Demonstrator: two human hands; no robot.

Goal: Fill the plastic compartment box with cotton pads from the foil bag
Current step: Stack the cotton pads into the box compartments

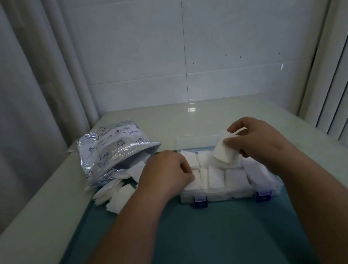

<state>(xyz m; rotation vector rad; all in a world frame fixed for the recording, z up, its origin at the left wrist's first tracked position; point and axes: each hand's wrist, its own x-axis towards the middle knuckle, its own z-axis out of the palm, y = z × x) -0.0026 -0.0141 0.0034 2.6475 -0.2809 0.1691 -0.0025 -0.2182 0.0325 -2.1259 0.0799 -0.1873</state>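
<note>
**Tiled wall, pale table: compartment box packed with cotton pads**

A teal mat is laid at the table's near edge. The clear compartment box is set on the mat's far edge, toward the right. Its lid is raised at the back, and two blue latches are seen on its front wall. White cotton pads are packed into every visible compartment. A stack of pads is pinched between the thumb and fingers of the right hand, just above the box's far right part. The left hand is laid over the box's left end with fingers curled close together, tips on the pads there; whether one is pinched cannot be told. The foil bag is laid on its side near the table's left edge, its mouth turned toward the box, and loose pads are spilled from it onto the mat's far left corner.
</note>
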